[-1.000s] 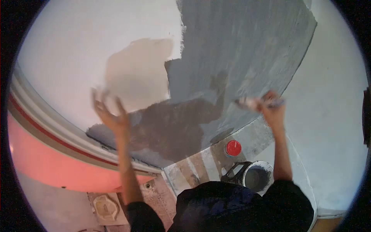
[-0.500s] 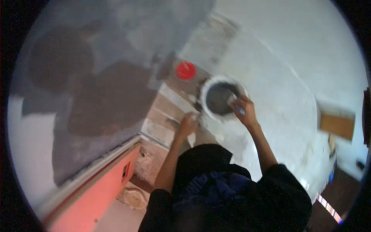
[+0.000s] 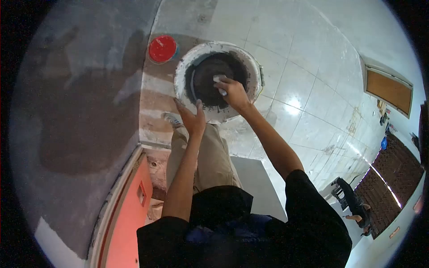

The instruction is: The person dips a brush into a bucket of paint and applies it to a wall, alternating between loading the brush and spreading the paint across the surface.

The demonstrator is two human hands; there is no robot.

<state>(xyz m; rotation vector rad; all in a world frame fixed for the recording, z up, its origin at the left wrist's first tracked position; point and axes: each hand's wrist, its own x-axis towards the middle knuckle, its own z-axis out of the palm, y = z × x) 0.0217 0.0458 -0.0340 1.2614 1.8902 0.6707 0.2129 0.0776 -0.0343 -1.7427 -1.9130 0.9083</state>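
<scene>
A large white bucket stands on the tiled floor, its rim smeared, with dark grey wet material inside. My right hand is closed around the handle of a tool over the bucket's middle; the tool's pale end shows beside the fingers and its lower part is hidden. At the bucket's near left rim is my left hand, thumb and fingers apart, with nothing visible in it. A small tub with a red top sits to the left of the bucket.
A grey-coated wall with darker patches rises on the left. Below it is a pink door in a frame. A grey board lies by my legs. At the far right are a brown-panelled frame, a dark shutter and a person.
The view has shifted, and the bucket now appears larger and further left. My right hand has moved over the bucket's middle. My left hand has risen to the rim and opened.
</scene>
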